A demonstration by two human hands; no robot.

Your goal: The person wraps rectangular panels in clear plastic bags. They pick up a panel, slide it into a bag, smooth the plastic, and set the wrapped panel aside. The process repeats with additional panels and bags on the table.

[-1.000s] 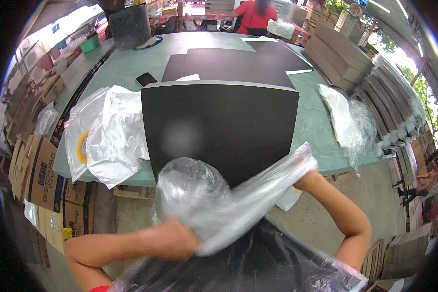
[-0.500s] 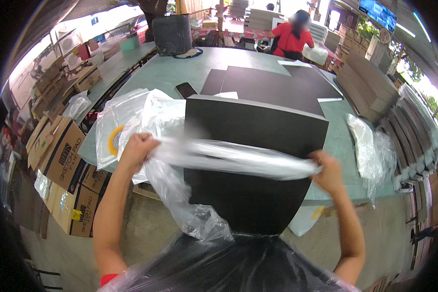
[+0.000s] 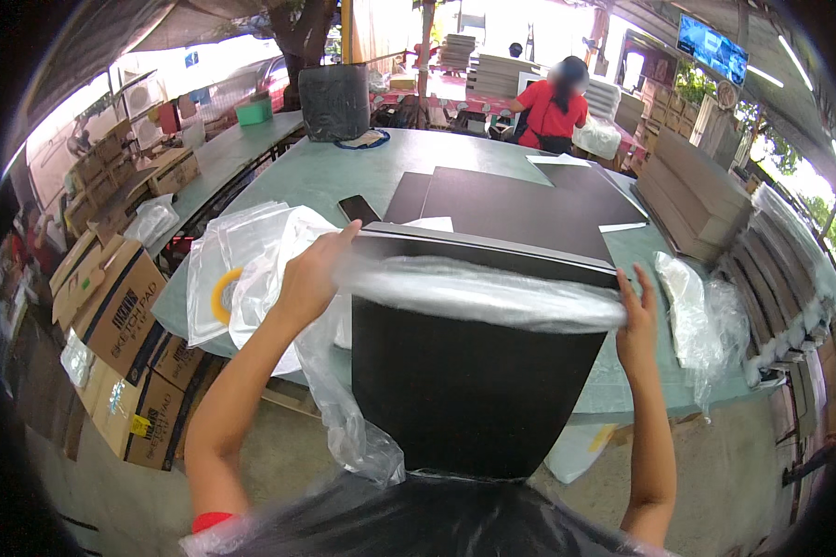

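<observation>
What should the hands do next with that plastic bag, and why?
Probably tug the bag further over the board. The left hand and right hand hold its bunched mouth at the board's far edge, while most of the board is bare.

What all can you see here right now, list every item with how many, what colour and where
black panel: one, upright at table edge
clear plastic bag: one, stretched over panel's top
flat black panels: several, on green table
phone: one, black, on table
loose clear bags: pile, left, with yellow tape roll
more clear bags: right edge
cardboard boxes: several, brown, left floor
person in red: far end
left hand: grip on bag
right hand: grip on bag
</observation>
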